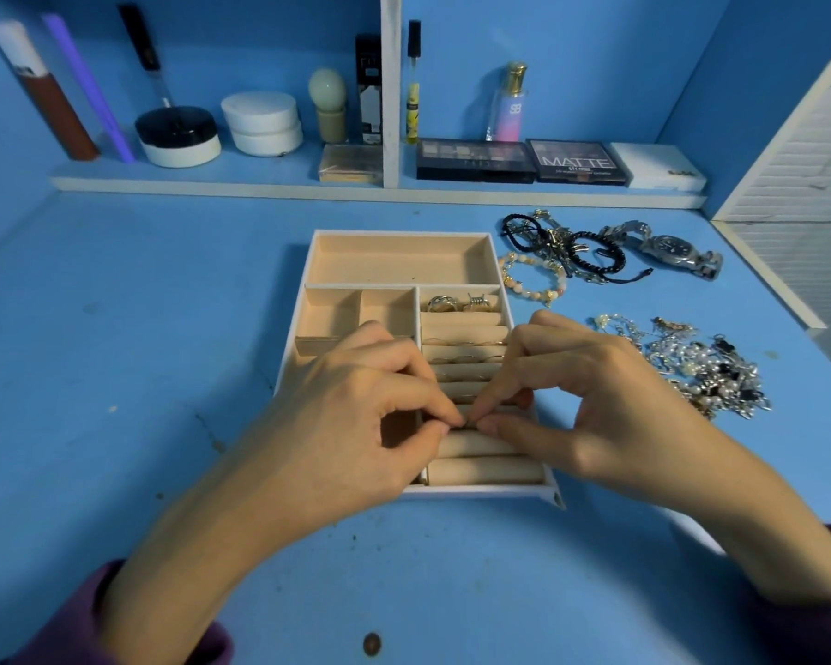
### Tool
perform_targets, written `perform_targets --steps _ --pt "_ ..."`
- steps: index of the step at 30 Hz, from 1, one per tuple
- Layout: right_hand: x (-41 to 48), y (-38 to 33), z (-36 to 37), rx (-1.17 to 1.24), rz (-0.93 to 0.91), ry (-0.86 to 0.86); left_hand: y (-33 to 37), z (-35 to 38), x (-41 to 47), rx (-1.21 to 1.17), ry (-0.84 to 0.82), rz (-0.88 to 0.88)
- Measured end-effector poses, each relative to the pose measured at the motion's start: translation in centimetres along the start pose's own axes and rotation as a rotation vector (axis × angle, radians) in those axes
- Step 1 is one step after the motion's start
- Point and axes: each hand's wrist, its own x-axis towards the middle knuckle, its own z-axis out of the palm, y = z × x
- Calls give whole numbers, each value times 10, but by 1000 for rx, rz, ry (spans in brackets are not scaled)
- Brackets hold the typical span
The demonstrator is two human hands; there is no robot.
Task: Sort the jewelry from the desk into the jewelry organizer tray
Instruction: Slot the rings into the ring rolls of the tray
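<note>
Both hands, left hand [356, 405] and right hand [581, 395], pinch a small ring [466, 423] over the organizer tray's [303, 300] ring rolls; loose jewelry [692, 362] lies at 3 o'clock on the bench [116, 328].

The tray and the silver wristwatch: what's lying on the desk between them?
In the head view, a tangle of black bead bracelets and a peach bead bracelet lie between the tray and the wristwatch.
</note>
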Motion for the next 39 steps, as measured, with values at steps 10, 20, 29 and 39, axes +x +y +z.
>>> perform_targets --steps 10,20,29,39 --pt "0 1 -10 209 100 66 1 -8 3 -113 35 -62" --pt "-6 35 -57 166 402 325 41 -6 63 -118 1 -28" --pt "-27 78 -67 -88 528 443 59 49 122 64 -295 98" --pt "-29 78 -68 -88 512 483 65 77 137 155 -347 118"
